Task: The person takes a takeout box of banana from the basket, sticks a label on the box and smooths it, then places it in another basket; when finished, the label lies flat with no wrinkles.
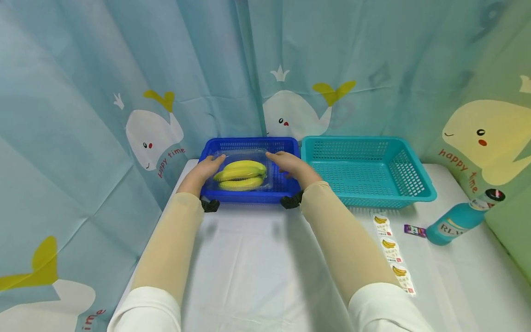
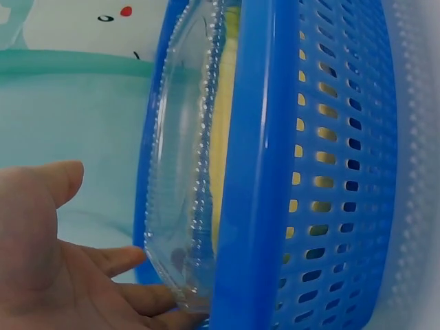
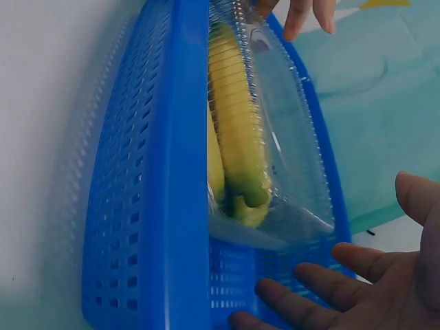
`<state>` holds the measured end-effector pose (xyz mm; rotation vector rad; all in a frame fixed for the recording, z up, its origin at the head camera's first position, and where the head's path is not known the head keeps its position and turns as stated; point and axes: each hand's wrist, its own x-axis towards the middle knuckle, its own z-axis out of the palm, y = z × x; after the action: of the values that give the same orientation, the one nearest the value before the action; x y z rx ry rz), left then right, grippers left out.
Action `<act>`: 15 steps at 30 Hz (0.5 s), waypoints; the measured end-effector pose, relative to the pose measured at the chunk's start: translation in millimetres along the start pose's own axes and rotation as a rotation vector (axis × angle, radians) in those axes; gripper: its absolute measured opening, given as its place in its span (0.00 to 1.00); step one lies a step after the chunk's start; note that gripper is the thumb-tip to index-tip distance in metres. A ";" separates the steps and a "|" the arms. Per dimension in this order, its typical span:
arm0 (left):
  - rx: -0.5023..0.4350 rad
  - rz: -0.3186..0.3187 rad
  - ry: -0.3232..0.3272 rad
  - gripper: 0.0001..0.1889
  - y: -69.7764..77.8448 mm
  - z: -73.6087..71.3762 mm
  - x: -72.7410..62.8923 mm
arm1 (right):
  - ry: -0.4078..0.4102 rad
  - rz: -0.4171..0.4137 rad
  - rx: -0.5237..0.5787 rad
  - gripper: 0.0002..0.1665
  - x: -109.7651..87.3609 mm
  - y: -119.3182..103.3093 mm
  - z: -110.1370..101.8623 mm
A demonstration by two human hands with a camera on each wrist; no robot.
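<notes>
A clear plastic box point(image 1: 268, 177) holding yellow bananas point(image 1: 244, 171) sits inside the blue basket point(image 1: 249, 199). At the box's left end is my left hand point(image 1: 200, 174); in the left wrist view its straight fingers point(image 2: 120, 260) reach the box's corner, with the thumb held apart. My right hand point(image 1: 295, 167) hovers over the basket's right part. The right wrist view shows its fingers point(image 3: 320, 282) spread and straight, a small gap from the box, holding nothing.
A turquoise basket point(image 1: 419, 196) stands directly right of the blue one. Three banana-printed stickers point(image 1: 389, 249) lie in front of it, near a small purple packet point(image 1: 415, 230) and a blue bottle point(image 1: 456, 224). A whale-print curtain point(image 1: 232, 106) hangs behind the table.
</notes>
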<state>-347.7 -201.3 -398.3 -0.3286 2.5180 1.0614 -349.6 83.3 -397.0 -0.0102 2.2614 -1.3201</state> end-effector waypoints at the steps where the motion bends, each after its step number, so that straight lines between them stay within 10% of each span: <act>1: 0.001 0.002 -0.002 0.46 0.8 0.5 0.1 | -0.004 0.010 -0.002 0.49 0.8 -0.4 0.5; 15: -0.090 -0.031 -0.030 0.45 -6.5 3.7 11.4 | -0.065 0.100 0.074 0.54 13.5 -0.3 6.6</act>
<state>-354.7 -203.8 -409.8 -0.3733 2.4359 1.1608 -358.5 74.3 -405.1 0.0833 2.1294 -1.3307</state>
